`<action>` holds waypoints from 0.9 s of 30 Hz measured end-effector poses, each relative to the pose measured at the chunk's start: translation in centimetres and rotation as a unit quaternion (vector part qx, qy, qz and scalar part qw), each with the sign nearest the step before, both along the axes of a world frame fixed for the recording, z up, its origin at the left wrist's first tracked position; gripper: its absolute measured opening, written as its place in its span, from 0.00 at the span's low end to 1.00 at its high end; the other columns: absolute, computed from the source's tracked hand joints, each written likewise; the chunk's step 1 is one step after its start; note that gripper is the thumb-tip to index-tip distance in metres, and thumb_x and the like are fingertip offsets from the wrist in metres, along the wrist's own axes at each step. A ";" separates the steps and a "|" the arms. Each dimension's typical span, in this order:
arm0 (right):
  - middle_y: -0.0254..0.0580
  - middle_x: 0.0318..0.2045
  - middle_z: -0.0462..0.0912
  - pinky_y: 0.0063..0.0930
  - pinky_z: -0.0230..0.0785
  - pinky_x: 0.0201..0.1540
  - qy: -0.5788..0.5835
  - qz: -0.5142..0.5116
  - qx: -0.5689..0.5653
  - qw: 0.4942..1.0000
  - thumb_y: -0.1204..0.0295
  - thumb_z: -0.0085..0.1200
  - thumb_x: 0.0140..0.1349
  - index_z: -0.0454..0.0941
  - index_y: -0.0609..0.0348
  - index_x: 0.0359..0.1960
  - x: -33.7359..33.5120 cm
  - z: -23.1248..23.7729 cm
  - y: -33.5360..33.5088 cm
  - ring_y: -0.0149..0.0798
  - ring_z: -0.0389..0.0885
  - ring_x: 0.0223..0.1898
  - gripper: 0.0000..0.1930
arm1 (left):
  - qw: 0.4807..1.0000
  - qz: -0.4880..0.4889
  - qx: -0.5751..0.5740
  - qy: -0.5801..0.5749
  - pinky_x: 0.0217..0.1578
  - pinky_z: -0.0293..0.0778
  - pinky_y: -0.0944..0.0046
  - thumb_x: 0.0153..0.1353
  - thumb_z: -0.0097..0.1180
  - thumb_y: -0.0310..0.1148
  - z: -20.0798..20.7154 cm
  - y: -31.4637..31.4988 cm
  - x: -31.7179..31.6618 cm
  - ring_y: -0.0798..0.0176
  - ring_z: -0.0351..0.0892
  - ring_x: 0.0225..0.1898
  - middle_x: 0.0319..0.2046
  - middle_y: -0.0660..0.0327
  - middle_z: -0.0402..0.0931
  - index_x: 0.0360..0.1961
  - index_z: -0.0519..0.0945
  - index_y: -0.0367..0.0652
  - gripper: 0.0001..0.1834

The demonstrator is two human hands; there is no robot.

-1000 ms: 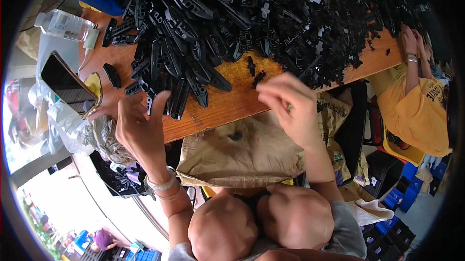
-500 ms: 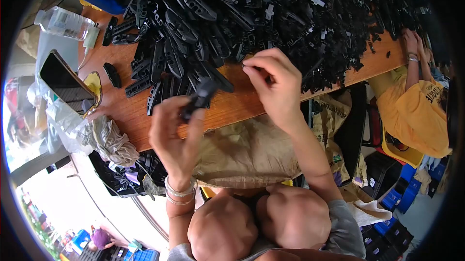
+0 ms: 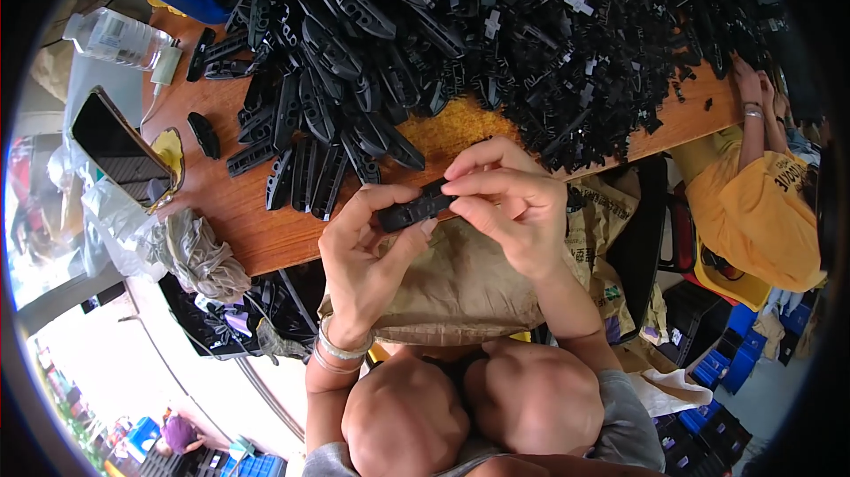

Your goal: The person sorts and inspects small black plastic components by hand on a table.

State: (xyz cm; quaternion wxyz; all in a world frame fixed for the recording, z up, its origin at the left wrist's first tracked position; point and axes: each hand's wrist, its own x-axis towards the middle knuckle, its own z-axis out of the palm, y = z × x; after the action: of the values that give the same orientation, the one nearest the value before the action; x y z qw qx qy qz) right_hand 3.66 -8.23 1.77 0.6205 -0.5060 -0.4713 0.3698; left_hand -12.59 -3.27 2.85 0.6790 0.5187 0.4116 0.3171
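A short oblong black plastic part (image 3: 414, 212) with small recesses in its upper face is held over the table's near edge. My left hand (image 3: 361, 251) grips its left end between thumb and fingers. My right hand (image 3: 518, 207) is closed in a pinch at the part's right end, fingertips touching it. Whether a small piece also sits in that pinch is hidden. Beyond my hands lies a heap of long black plastic parts (image 3: 332, 48) with holes along them. To its right spreads a heap of small black clip-like pieces (image 3: 575, 61).
A brown paper sheet (image 3: 460, 291) hangs between the table (image 3: 266, 247) and my knees. At left are a phone (image 3: 119, 145), a clear bottle (image 3: 115, 39) and a crumpled grey cloth (image 3: 199, 256). Another person in an orange shirt (image 3: 753, 211) sits at right.
My left hand has moved right with the black plastic part and turned it level. My right hand has come down toward it, so both hands now meet at the part.
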 end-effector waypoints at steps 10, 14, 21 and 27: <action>0.42 0.37 0.78 0.25 0.68 0.34 -0.214 -0.023 0.049 0.975 0.80 0.61 0.49 0.80 0.63 0.37 -0.1 -0.2 -0.1 0.38 0.75 0.37 0.11 | 0.999 -0.005 -0.037 -0.025 0.32 0.79 0.72 0.55 0.57 0.16 0.2 -0.1 -0.6 0.69 0.81 0.30 0.32 0.58 0.78 0.42 0.73 0.29 0.13; 0.46 0.38 0.79 0.23 0.69 0.37 -0.095 0.040 -0.099 0.990 0.80 0.60 0.51 0.77 0.67 0.44 -0.6 -0.8 -1.4 0.34 0.77 0.35 0.16 | 0.999 -0.032 0.005 0.013 0.33 0.78 0.72 0.55 0.55 0.16 0.1 -0.4 -1.1 0.68 0.82 0.31 0.32 0.58 0.79 0.39 0.74 0.29 0.09; 0.45 0.33 0.80 0.25 0.69 0.36 -0.090 0.091 -0.141 0.982 0.82 0.60 0.50 0.79 0.68 0.40 1.2 -0.8 -2.5 0.35 0.78 0.33 0.13 | 0.986 -0.146 0.054 0.051 0.34 0.78 0.71 0.55 0.59 0.21 0.5 1.3 -2.1 0.68 0.82 0.31 0.34 0.54 0.82 0.40 0.78 0.32 0.10; 0.44 0.31 0.79 0.22 0.70 0.26 -0.231 -0.031 0.000 0.972 0.85 0.59 0.50 0.80 0.66 0.38 1.8 -1.9 -1.5 0.34 0.81 0.29 0.12 | 0.751 0.139 0.454 0.459 0.22 0.66 0.64 0.52 0.65 0.37 0.1 7.3 -0.9 0.62 0.72 0.18 0.18 0.63 0.73 0.26 0.80 0.37 0.13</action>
State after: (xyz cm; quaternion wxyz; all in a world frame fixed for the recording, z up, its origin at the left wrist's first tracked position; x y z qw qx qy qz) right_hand 5.47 -9.76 -0.16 0.5059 -0.5920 -0.5864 0.2231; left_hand -13.51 3.98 2.93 0.0417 0.7862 0.5486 0.2815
